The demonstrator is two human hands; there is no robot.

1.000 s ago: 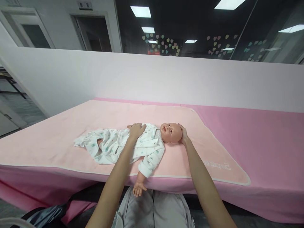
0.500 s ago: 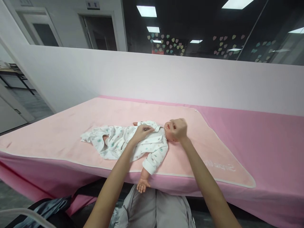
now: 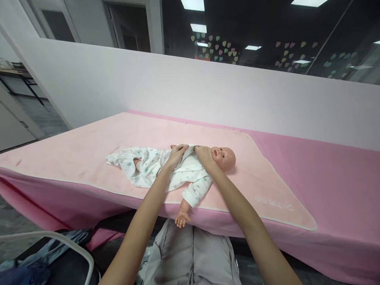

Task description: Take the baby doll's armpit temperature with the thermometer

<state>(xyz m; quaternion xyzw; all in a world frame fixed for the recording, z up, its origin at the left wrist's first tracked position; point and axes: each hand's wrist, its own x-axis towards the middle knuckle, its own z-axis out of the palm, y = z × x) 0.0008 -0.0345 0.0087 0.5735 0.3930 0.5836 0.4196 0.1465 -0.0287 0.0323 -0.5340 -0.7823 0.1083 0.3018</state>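
A baby doll lies on its back, head to the right, wearing a white baby outfit with small green prints. My left hand pinches the cloth at the outfit's front, over the chest. Close to the doll's chin, my right hand is closed on the far edge of the same garment near the neck. Between the two hands the cloth is lifted a little. The doll's near arm sticks out of its sleeve, and its hand hangs over the front edge. Its far arm is mostly hidden.
A peach mat with pale edging lies under the doll on a pink-covered table. Behind stands a white partition. A chair with dark cloth on it is at the lower left.
My right hand has come down left from in front of the doll's face to the garment's neck edge. My left hand stays on the chest cloth. The head view has shifted slightly.
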